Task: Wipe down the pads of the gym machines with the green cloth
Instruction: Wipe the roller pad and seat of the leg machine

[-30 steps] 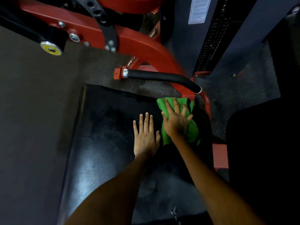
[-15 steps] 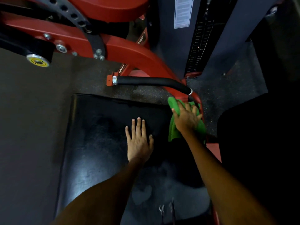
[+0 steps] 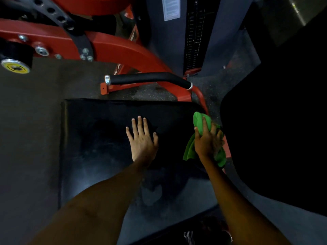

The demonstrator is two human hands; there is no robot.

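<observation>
Right hand slid cloth to pad edge, seemingly gripping; left hand flat, splayed.

The left hand rests flat, fingers straight, on the black pad; the right hand grips the green cloth (bunched) at the pad's right edge.
</observation>
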